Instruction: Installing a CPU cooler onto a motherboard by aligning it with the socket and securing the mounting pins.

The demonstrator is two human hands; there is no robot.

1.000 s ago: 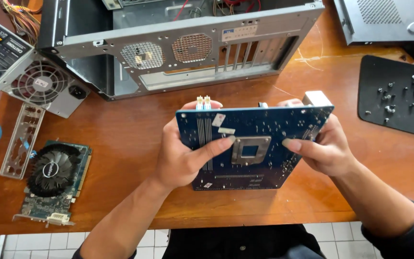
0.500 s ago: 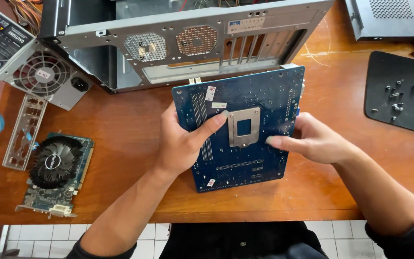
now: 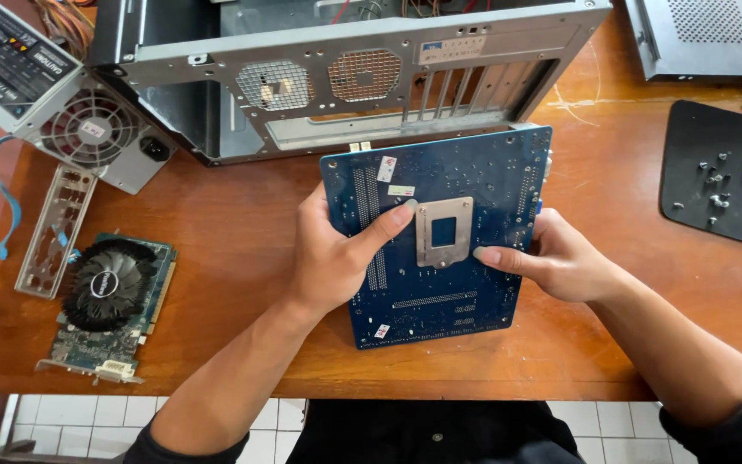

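Observation:
Both of my hands hold a blue motherboard (image 3: 465,185) over the wooden table (image 3: 225,223), its solder side facing up with a silver square backplate (image 3: 444,232) in the middle. My left hand (image 3: 337,253) grips the board's left edge, thumb laid across toward the backplate. My right hand (image 3: 551,258) grips the right edge, thumb resting near the backplate. The board lies almost flat, just in front of an open grey computer case (image 3: 345,77) lying on its side.
A power supply (image 3: 62,103) with a fan sits at the far left. Below it lie a metal port shield (image 3: 53,228) and a graphics card (image 3: 109,305). A black mat (image 3: 714,172) with several screws is at the right, a second case (image 3: 706,34) behind it.
The motherboard has tipped from a raised, edge-on tilt to lying nearly flat with its back toward me. Both hands kept their hold and dropped slightly toward the table.

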